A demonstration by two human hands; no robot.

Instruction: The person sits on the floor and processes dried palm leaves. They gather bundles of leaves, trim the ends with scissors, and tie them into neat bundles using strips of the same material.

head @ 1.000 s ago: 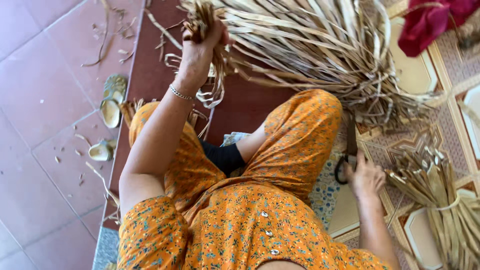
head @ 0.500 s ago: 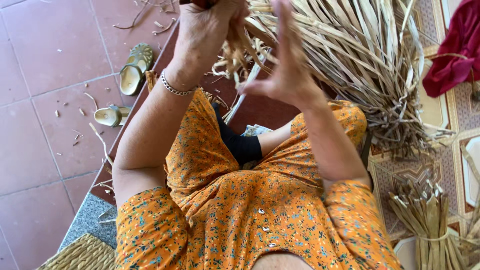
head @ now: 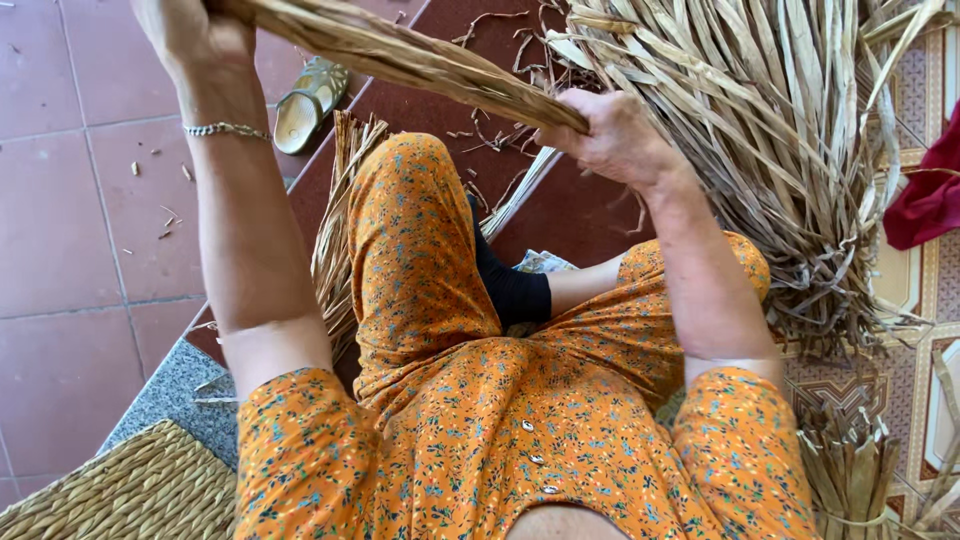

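Note:
I sit on a tiled floor in orange flowered clothes. A thick twisted bundle of dried straw strands [head: 400,55] runs across the top of the head view, from upper left down to the right. My left hand [head: 195,35], with a bracelet at the wrist, grips its upper left end. Closed around the bundle's lower right end is my right hand [head: 612,135], right beside a big loose pile of dried leaves [head: 790,150].
A sandal [head: 310,90] lies on the red tiles at upper left. A woven straw mat [head: 120,490] is at bottom left. More straw strands [head: 340,230] lie by my left knee, a tied bundle [head: 860,480] at bottom right, a red cloth [head: 930,195] at the right edge.
My right hand came up from the floor at my right side to the straw. Both hands now hold a twisted bundle stretched between them, and the view has shifted.

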